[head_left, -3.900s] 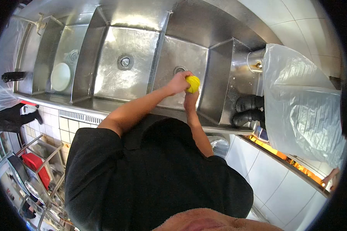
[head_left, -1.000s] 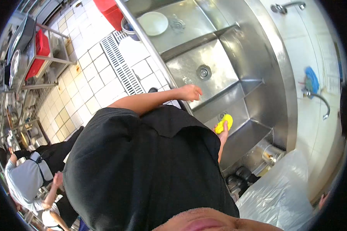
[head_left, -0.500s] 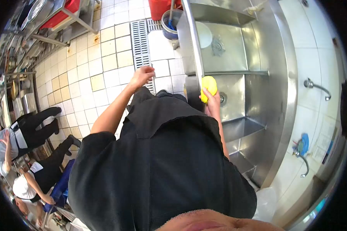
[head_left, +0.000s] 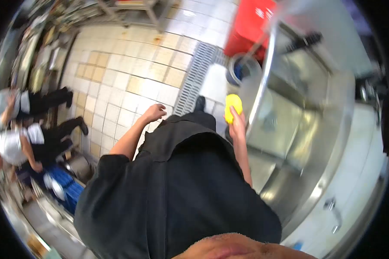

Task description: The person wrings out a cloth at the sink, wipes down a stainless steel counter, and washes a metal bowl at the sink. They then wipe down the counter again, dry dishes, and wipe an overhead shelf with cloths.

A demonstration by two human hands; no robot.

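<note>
My right hand (head_left: pixel 236 124) holds a bright yellow object (head_left: pixel 233 108), perhaps a cloth or sponge, with the thumb across it. It is held up beside the rim of a steel sink (head_left: pixel 260 86), at the sink's left side. Over the tiled floor, my left hand (head_left: pixel 154 112) is empty, with loosely bent fingers that are partly apart. Nothing touches it.
Ahead stand a red bin (head_left: pixel 250 30) and a bucket (head_left: pixel 243 69) near the floor drain (head_left: pixel 196 73). A dark object (head_left: pixel 304 42) lies at the sink's far end. Two people (head_left: pixel 19 144) are at the left, near a blue rack (head_left: pixel 65 185).
The view has turned left from the sinks toward the floor. My hands have moved apart; the yellow object has left the basin in my right hand. My left hand has let go of it.
</note>
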